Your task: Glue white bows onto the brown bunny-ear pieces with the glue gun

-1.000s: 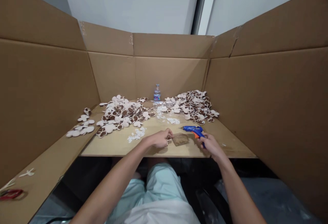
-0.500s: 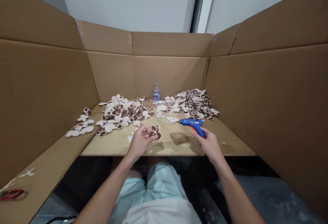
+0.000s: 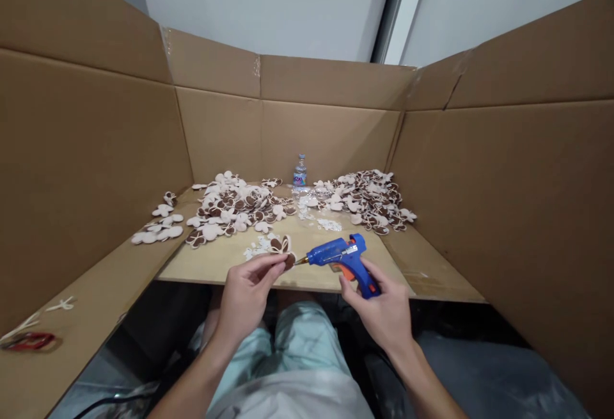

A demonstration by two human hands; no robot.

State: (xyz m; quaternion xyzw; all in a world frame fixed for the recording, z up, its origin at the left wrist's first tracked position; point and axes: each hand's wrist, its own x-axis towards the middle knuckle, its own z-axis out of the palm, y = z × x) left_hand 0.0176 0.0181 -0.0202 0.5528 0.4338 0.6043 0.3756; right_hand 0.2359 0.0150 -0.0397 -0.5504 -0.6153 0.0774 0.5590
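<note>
Seen from the head camera, the person's right hand [image 3: 378, 316] grips one blue hot glue gun [image 3: 336, 259] by its handle, fingers [image 3: 352, 294] curled closed, the barrel lying nearly level with its nozzle pointing left. The nozzle tip sits just beside the single brown-and-cream flower-shaped piece [image 3: 283, 249], pinched between the fingers of the left hand [image 3: 247, 297] above the tabletop [image 3: 215, 272]. Beyond them, two large heaps of such pieces [image 3: 235, 205] [image 3: 367, 201] flank one water bottle [image 3: 300, 173], with cardboard walls [image 3: 86, 169] around.
</note>
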